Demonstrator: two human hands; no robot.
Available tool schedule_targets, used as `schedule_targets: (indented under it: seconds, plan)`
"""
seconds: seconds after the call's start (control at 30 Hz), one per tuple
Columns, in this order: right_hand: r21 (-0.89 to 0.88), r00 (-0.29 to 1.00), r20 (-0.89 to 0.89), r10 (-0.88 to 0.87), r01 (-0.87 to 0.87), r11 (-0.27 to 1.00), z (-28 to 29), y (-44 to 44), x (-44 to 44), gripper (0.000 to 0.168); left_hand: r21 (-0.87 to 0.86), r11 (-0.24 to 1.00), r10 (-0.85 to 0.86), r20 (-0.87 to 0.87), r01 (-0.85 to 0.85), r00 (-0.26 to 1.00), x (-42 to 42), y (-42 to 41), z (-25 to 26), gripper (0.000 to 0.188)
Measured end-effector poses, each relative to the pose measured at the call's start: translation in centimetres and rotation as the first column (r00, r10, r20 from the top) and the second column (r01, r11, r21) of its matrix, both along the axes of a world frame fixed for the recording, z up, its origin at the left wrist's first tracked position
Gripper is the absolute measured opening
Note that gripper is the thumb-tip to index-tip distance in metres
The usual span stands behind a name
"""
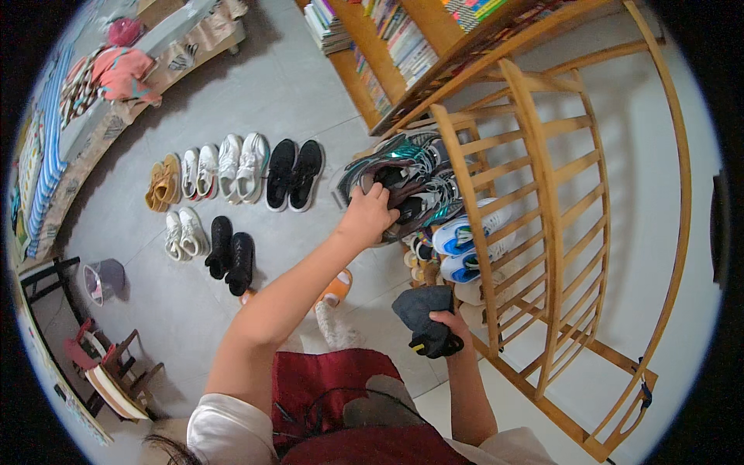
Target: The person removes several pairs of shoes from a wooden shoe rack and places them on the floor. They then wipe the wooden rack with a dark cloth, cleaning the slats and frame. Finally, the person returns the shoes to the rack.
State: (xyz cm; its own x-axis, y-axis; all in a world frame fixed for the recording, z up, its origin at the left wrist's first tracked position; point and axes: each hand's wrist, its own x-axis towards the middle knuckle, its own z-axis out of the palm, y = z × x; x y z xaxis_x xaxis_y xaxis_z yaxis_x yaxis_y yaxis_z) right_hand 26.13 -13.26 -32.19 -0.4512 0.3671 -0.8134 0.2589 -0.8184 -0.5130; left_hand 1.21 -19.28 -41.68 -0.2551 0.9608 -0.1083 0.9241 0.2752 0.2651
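My left hand (371, 214) is at the heel end of a pair of grey and teal sneakers (401, 168), its fingers hooked over the collars. The sneakers lie side by side against the wooden slatted rack (537, 192), their toes towards its slats. In my right hand (456, 330) is a dark grey fabric item (427, 305), with a black, looped part and a small yellow tab hanging below it. Just beyond that hand, a pair of white and blue sneakers (462, 250) rests partly behind the rack's slats. Other footwear under them is partly hidden.
On the grey tile floor stand black sneakers (295, 174), white sneakers (241, 168), tan shoes (163, 183), white high-tops (186, 233) and black boots (231, 256). A bookcase (401, 46) is beyond, a bed (116, 110) at left, a bin (104, 281) and chair (116, 372) lower left.
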Motion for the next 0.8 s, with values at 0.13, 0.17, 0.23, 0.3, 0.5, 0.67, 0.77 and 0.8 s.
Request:
schedule_targets:
  seconds: [0.13, 0.17, 0.23, 0.3, 0.5, 0.67, 0.77, 0.8]
  plan:
    - [-0.010, 0.993, 0.068, 0.092, -0.091, 0.996, -2.4, -1.5, 0.9, 0.050, 0.069, 0.990, 0.111, 0.140, -0.122, 0.984, 0.7, -8.4, 0.4, 0.041]
    - [-0.029, 0.989, 0.082, 0.121, -0.119, 0.992, -2.6, -2.1, 0.8, 0.050, 0.082, 0.984, 0.146, 0.170, -0.161, 0.975, 1.0, -10.6, 0.1, 0.041]
    - [-0.028, 0.994, 0.072, 0.083, -0.081, 0.996, -2.5, -4.0, -0.1, 0.049, -0.017, 0.970, 0.239, 0.244, -0.242, 0.940, 1.6, -14.9, -0.1, 0.042]
    - [-0.039, 0.997, 0.045, 0.067, -0.066, 0.997, -1.9, -5.8, -1.2, 0.048, -0.104, 0.946, 0.323, 0.276, -0.306, 0.905, 2.4, -18.8, -2.1, 0.046]
    - [-0.089, 0.975, 0.179, 0.135, -0.121, 0.989, -4.7, -9.6, -1.5, 0.044, -0.409, 0.795, 0.572, 0.258, -0.448, 0.779, 4.1, -27.4, -13.6, 0.047]
    - [-0.081, 0.931, 0.346, 0.116, -0.093, 0.992, -6.9, -12.7, 0.2, 0.046, -0.500, 0.692, 0.666, 0.163, -0.521, 0.728, 5.3, -30.8, -23.8, 0.053]
    - [-0.077, 0.929, 0.352, 0.115, -0.094, 0.993, -9.1, -14.1, 2.9, 0.045, -0.519, 0.627, 0.718, 0.095, -0.581, 0.689, 7.3, -31.4, -28.6, 0.056]
    - [-0.084, 0.919, 0.379, 0.113, -0.087, 0.993, -9.4, -14.7, 3.5, 0.045, -0.504, 0.617, 0.725, 0.065, -0.605, 0.686, 8.0, -31.5, -29.7, 0.056]
